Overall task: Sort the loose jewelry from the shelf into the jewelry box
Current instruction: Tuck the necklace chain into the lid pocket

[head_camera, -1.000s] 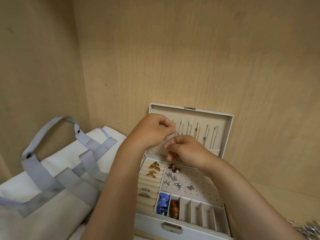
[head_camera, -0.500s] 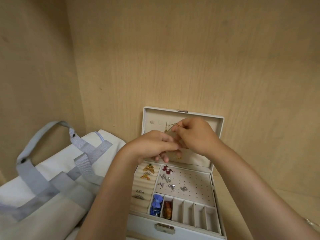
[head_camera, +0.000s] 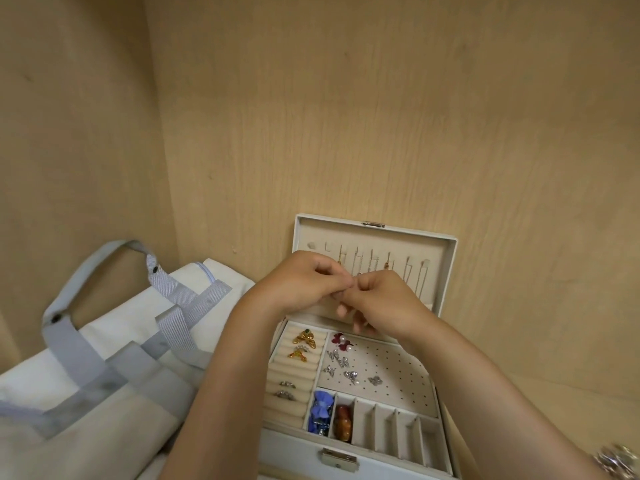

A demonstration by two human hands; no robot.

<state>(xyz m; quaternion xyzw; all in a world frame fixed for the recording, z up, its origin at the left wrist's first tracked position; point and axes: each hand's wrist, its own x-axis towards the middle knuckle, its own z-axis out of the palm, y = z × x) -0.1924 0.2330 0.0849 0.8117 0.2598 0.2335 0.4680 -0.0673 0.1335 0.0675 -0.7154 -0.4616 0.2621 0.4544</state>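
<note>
Beige lid [head_camera: 434, 252] behind; right hand [head_camera: 384, 301] now lower, pinching against left hand [head_camera: 304, 282]; contents unseen.

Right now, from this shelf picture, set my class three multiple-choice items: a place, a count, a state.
1. The tote bag lies where from the jewelry box? A left B right C behind
2. Gold rings in the ring rolls? A one B two C five
3. The lid is: A shut B open, upright C lying detached
Answers: A, the bag lies at its left; B, two gold ones sit in the top rolls; B, it stands upright, lining showing.
</note>
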